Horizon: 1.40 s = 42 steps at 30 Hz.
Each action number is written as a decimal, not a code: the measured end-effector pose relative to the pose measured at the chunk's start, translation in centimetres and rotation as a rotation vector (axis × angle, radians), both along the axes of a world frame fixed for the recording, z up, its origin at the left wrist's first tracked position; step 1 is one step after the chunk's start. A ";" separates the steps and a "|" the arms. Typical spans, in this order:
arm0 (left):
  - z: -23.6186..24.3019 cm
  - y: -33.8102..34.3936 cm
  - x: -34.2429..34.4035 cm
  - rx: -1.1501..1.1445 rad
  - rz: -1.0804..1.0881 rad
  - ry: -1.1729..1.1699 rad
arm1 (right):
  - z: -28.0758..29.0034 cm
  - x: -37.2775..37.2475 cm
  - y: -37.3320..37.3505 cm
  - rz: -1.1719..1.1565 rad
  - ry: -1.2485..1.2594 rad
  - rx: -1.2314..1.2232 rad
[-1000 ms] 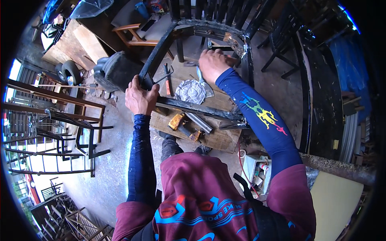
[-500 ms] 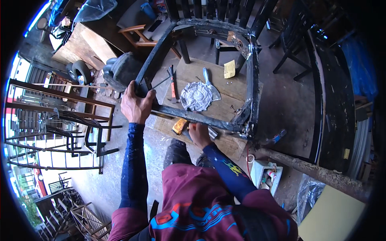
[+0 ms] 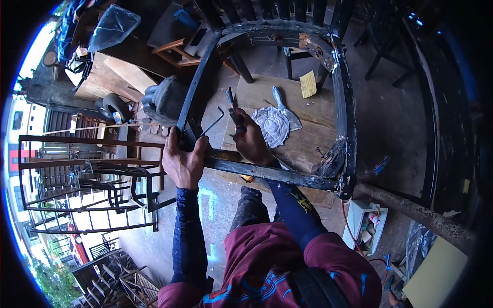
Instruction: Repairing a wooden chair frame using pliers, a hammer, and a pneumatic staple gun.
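A black wooden chair frame [image 3: 341, 102] with worn paint spans the middle. My left hand [image 3: 183, 156] grips its near-left corner, beside a dark block and a bent metal rod [image 3: 213, 124]. My right hand [image 3: 249, 133] reaches from beneath the frame's near rail into the opening, closed on a narrow dark hand tool [image 3: 231, 102] held upright; its exact kind is unclear. Below the opening, a wooden board [image 3: 308, 123] bears a crumpled white cloth [image 3: 269, 126], a blue-handled scraper [image 3: 279, 97] and a yellow paper [image 3: 307, 84].
Black tyres [image 3: 110, 109], a dark padded object [image 3: 159, 102] and plywood sheets [image 3: 120, 72] are at upper left. Wooden frames [image 3: 90, 164] stand left. A white container [image 3: 364, 226], a red hose and a rusty pipe [image 3: 421, 215] are lower right. A black chair [image 3: 387, 56] stands upper right.
My right hand left the right side of the opening, went down below the near rail, and now holds the tool that lay on the board. My left hand stays on the frame corner.
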<state>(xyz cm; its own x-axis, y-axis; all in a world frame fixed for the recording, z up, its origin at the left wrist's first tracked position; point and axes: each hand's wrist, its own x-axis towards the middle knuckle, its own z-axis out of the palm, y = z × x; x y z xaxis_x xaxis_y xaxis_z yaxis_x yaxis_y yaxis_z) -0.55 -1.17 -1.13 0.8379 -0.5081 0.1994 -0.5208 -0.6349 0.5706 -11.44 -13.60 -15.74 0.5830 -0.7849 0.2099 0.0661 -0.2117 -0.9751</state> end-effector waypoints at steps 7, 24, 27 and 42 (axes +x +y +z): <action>0.9 0.4 0.5 -0.020 -0.031 -0.045 | 1.0 2.7 -6.3 -0.353 -0.249 -0.567; 0.0 0.5 -0.2 -0.172 -0.047 0.071 | 3.2 8.0 -14.7 -0.760 -0.757 -1.241; 0.5 0.2 -1.0 -0.181 -0.056 0.114 | 4.1 6.7 -14.1 -0.778 -0.658 -1.367; 0.1 0.0 -0.6 -0.193 -0.093 0.041 | 7.4 6.0 -14.4 -0.755 -0.491 -1.586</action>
<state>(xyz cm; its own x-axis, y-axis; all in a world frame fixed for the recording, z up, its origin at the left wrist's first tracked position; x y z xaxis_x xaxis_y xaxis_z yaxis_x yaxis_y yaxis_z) -1.13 -1.18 -1.02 0.7984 -0.5397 0.2670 -0.5460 -0.4620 0.6989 -5.47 -28.02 -8.36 -0.0990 0.2687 0.9581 -0.2858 -0.9300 0.2313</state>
